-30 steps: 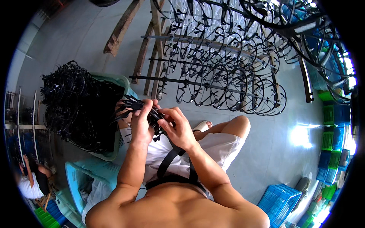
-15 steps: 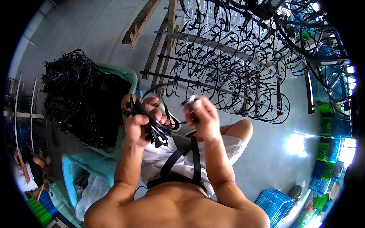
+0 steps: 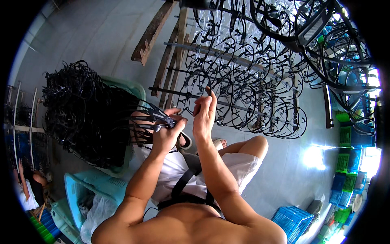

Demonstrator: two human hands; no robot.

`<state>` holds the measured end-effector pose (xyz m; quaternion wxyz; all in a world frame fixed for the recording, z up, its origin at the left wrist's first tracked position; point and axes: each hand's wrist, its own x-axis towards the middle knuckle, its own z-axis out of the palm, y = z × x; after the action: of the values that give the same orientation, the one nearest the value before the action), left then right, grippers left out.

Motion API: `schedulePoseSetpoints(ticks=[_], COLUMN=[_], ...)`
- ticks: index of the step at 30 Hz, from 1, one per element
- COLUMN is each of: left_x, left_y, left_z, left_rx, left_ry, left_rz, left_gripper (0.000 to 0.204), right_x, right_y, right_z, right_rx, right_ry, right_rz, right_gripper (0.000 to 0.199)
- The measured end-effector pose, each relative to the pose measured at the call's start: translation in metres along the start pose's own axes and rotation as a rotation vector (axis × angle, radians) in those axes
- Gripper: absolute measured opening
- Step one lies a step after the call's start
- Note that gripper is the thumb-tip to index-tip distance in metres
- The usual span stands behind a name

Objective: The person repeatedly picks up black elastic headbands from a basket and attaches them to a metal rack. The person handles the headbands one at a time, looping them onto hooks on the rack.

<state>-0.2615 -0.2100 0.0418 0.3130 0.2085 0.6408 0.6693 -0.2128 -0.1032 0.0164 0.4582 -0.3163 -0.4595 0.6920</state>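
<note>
My left hand is closed around a bundle of thin black plastic strips, whose ends fan out to the left. My right hand is raised at the near rod of a rack. Its fingers are pressed together at the lower end of a black looped strip, partly hidden by the fingertips. Many similar black loops hang from the rack's rods beyond. Left of my left hand, a large heap of black strips fills a pale green basket.
A wooden post stands beside the rack. More black loops hang close at upper right. A turquoise basket holding a clear plastic bag lies at lower left. A blue crate sits at lower right. Another person sits at far left.
My right hand has moved up and away toward the rack's near rod. My left hand has shifted slightly right, and the strips in it now spread leftward.
</note>
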Motion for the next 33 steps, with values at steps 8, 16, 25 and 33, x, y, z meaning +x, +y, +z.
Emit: schedulePoseSetpoints(ticks=[8,16,25,33], left_x=[0.021,0.02,0.023,0.03], left_y=[-0.026,-0.025,-0.033,-0.024], left_z=[0.016,0.019,0.016,0.029], left_rx=[0.041,-0.031,-0.018,-0.187], left_ry=[0.081,0.09,0.108,0.13], left_rz=[-0.12,-0.111,-0.049,0.036], left_gripper=[0.021,0.011,0.01,0.013], right_x=[-0.005,0.01,-0.002,-0.027], right_y=[-0.015,0.024,0.007,0.037], right_z=[0.001,-0.003,0.001,-0.026], right_rx=[-0.099,-0.012,0.081,0.217], right_ry=[-0.015,-0.018,-0.03,-0.165], right_rz=[-0.122,0.107,0.094,0.01], right_gripper=[0.039,0.039,0.041,0.033])
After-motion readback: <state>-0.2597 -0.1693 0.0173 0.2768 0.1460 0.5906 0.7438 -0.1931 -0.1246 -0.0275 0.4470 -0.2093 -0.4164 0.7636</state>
